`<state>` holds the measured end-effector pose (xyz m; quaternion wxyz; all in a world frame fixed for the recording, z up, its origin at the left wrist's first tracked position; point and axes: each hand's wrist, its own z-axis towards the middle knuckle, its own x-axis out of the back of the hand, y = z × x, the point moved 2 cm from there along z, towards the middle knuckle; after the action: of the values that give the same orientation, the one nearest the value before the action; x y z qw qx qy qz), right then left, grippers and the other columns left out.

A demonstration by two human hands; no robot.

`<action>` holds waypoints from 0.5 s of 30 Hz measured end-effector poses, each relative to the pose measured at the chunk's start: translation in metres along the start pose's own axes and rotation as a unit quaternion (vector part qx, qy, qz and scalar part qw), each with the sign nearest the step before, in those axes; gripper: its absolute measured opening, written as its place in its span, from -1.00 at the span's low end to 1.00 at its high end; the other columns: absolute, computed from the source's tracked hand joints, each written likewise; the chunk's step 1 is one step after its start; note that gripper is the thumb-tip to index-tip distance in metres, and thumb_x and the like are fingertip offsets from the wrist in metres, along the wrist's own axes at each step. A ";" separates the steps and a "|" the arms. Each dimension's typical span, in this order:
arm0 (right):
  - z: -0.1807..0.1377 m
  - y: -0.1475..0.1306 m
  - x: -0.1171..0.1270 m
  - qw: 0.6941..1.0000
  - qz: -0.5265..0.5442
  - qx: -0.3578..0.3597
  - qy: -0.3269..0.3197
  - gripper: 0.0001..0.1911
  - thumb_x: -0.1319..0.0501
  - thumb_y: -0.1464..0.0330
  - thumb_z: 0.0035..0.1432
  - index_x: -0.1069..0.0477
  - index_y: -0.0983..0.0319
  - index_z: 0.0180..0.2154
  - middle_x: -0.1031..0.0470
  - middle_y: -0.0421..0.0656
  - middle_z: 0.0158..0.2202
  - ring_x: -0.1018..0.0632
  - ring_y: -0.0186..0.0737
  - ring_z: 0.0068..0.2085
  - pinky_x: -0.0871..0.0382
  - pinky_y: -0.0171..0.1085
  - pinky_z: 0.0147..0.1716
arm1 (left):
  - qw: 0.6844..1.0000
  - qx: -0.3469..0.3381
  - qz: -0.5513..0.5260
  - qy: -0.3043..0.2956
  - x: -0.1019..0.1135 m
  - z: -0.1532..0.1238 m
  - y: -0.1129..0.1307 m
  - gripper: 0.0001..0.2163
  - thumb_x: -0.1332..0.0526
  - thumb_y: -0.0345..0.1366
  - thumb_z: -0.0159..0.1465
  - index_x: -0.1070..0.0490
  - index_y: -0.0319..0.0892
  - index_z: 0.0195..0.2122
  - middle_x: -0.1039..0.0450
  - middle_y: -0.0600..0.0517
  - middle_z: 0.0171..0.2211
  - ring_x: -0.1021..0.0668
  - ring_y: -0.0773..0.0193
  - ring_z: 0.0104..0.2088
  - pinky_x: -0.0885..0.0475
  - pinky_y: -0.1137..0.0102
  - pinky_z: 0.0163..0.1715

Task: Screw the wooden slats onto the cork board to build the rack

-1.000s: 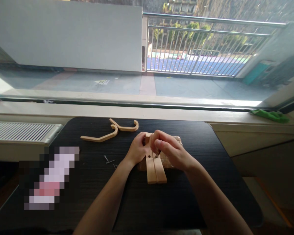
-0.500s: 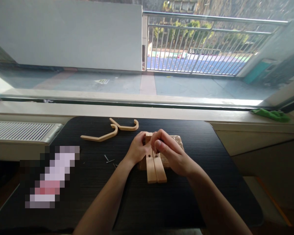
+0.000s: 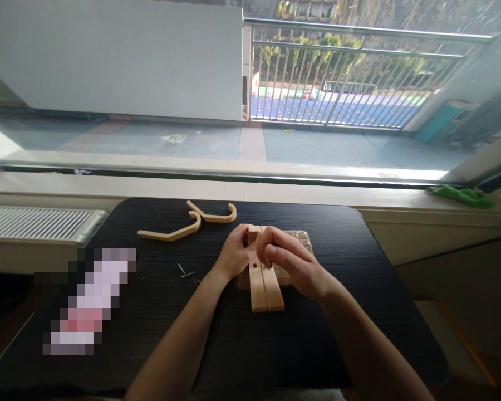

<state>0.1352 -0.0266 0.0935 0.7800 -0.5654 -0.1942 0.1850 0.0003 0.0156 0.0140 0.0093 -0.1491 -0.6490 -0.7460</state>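
Observation:
Two pale wooden pieces (image 3: pixel 259 289) lie side by side, crossing a brown block with a wrinkled, shiny covering (image 3: pixel 304 243). My left hand (image 3: pixel 235 254) is closed around the left side of the wood near its far end. A dark round hole shows in the left piece. Over the right piece, my right hand (image 3: pixel 291 260) is closed, thumb and fingers pinched together above the place beside that hole. Whatever the pinch may hold is hidden by the fingers.
Two curved wooden hooks (image 3: pixel 170 236) lie at the back left of the black table (image 3: pixel 317 345). Several small metal screws or nails (image 3: pixel 187 274) are left of my left hand. A pixelated patch (image 3: pixel 92 301) covers something farther left. A green cloth (image 3: pixel 461 196) rests on the windowsill.
My right hand has turned slightly and its fingers have shifted, now covering the right piece's hole area, where a dark spot showed before. My left hand and the wood stay in place.

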 end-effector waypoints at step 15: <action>-0.002 0.010 0.004 0.996 0.083 -0.002 0.010 -0.74 0.00 0.35 0.27 -0.45 0.26 -0.27 -0.29 -0.20 -0.39 -0.31 -0.26 -0.36 -0.20 -0.25 -0.33 | 1.000 -0.005 0.012 0.003 0.000 0.000 0.003 -0.94 -0.26 -0.37 0.09 -0.38 -0.19 -0.45 -0.42 0.07 -0.43 -0.47 0.26 -0.35 -0.37 0.36 -0.28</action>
<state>0.1387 -0.0233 0.0838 0.7627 -0.5830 -0.1388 0.2431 0.0006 0.0156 0.0174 0.0189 -0.1546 -0.6438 -0.7492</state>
